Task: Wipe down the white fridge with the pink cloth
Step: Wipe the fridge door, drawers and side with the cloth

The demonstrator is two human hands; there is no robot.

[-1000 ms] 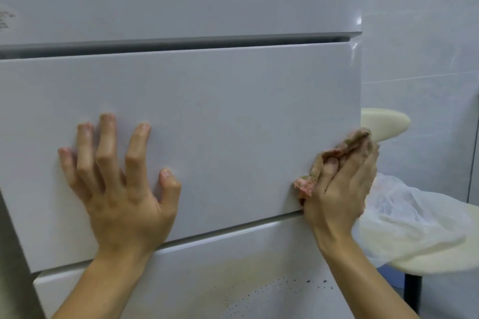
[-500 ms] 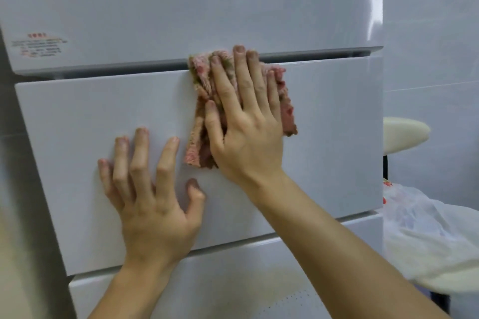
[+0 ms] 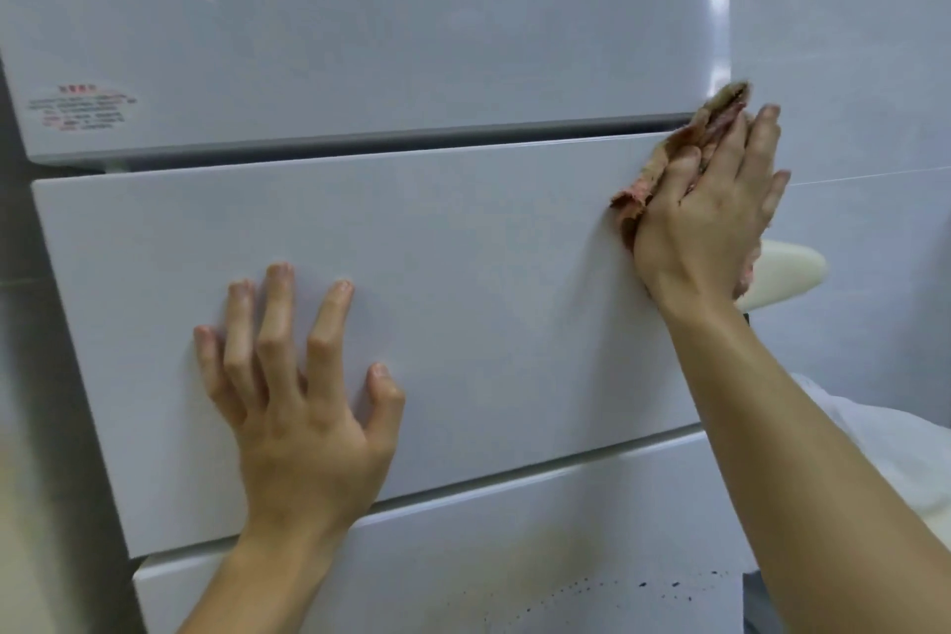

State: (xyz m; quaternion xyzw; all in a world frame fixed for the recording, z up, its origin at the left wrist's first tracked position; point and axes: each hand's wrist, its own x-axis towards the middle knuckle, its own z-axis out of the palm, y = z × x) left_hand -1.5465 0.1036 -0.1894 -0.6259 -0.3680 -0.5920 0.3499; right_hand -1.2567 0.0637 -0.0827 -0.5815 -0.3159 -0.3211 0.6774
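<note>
- The right hand [image 3: 710, 216] lies flat, fingers straight, pressing the pink cloth [image 3: 720, 113] against the white fridge [image 3: 463, 247] at the top right corner of its middle drawer front.
- The left hand [image 3: 303, 402], fingers spread and holding nothing, rests on the same front.

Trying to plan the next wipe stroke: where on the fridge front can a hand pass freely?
The middle drawer front is bare between the left hand and the right hand. The upper door is bare right of the label sticker. Crowded: the drawer's top right corner, where the right hand presses the pink cloth, and its lower left under the left hand.
</note>
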